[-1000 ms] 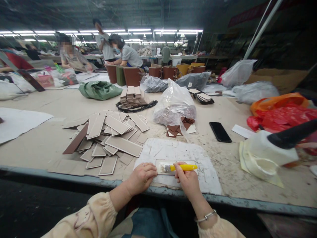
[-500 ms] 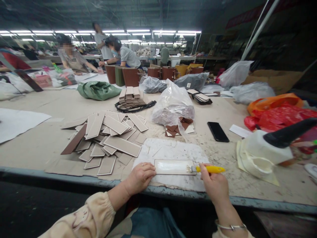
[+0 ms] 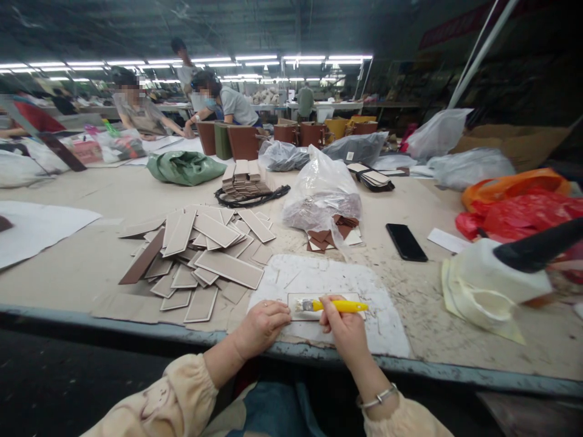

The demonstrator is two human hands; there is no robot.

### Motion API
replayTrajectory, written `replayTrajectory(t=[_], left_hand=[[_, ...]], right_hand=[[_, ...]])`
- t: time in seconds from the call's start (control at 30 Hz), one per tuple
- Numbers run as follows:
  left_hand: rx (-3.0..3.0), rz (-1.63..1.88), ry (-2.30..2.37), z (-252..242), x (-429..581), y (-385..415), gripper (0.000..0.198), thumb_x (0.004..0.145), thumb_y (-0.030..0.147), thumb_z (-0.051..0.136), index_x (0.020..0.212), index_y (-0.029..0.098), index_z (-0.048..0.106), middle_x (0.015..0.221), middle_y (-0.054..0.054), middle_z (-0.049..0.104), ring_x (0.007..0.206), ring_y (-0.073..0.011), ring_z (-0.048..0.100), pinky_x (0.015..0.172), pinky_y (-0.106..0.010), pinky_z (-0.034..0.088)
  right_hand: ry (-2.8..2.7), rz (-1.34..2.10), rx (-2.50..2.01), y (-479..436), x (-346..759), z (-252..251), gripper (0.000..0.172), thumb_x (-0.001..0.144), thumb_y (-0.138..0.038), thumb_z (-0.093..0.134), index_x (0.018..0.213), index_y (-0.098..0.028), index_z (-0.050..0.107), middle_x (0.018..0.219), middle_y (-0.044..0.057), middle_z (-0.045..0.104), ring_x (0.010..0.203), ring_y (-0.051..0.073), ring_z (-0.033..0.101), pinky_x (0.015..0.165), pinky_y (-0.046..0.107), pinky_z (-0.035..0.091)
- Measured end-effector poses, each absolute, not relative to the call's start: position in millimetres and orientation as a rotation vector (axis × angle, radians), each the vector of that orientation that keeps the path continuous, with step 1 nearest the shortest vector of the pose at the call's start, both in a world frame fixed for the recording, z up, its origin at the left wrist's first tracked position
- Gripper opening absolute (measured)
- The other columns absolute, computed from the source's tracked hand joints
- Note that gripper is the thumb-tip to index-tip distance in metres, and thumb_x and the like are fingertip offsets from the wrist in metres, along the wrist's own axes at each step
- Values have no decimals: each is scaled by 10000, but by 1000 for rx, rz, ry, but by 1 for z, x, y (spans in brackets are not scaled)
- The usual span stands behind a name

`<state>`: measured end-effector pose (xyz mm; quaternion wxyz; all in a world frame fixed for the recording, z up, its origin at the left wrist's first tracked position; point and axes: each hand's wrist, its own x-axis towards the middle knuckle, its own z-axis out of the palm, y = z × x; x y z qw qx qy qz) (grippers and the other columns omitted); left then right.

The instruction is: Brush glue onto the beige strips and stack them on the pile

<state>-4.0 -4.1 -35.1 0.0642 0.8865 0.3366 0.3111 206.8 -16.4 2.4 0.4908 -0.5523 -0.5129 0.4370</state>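
My right hand (image 3: 342,328) is closed around a yellow-handled brush (image 3: 334,306), whose bristles lie at the left end of a pale rectangular strip (image 3: 301,314). The strip rests on a white glue-stained sheet (image 3: 337,282) at the table's near edge. My left hand (image 3: 262,326) is curled, its fingertips pressing the strip's left end. To the left of the sheet lies a spread pile of similar tan strips (image 3: 200,255).
A clear plastic bag (image 3: 321,194) over brown pieces, a black phone (image 3: 406,242), a cream glue pot with a black handle (image 3: 496,279), red and orange bags (image 3: 519,209) and a stack of strips (image 3: 243,176) sit on the table. Other people work at the far end.
My right hand has swept the brush back from the strip's right end to its left end. My left hand has stayed on the strip.
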Motion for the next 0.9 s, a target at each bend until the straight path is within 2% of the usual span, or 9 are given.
replayTrajectory(t=[0.17,0.33,0.6,0.8,0.9], left_hand=[[2683,934,1013,-33,-3,-4,199,891,125,503,931,193,685,917,-66,716,932,-171,662,805,-308,544],[2664,926,1014,-34,-4,-4,190,883,124,512,931,195,682,928,-59,715,949,-176,655,830,-318,534],[2678,924,1001,-33,-4,-4,185,882,116,514,934,192,675,935,-57,718,941,-176,658,818,-321,534],[2677,940,982,-34,-4,-3,168,877,117,527,937,185,668,936,-54,720,940,-186,660,816,-329,536],[2676,927,989,-34,-4,-3,158,875,116,535,934,187,663,936,-46,721,937,-189,658,815,-333,535]], right_hand=[[-1335,1000,-1403,-13,207,-6,452,872,-624,447,827,-199,596,500,-31,560,400,143,512,436,252,421],[-1417,870,-1518,-10,232,-5,420,869,-581,483,797,-193,628,507,-18,575,460,158,551,547,271,466],[-1299,1045,-1353,-13,205,-3,414,877,-585,473,833,-193,597,517,-33,562,422,141,517,467,254,423],[-1408,916,-1469,-9,222,-7,400,891,-550,475,806,-191,628,501,-22,572,439,156,536,527,274,448],[-1322,993,-1439,-9,226,-6,400,887,-566,485,807,-194,608,513,-33,567,444,143,538,527,257,456]])
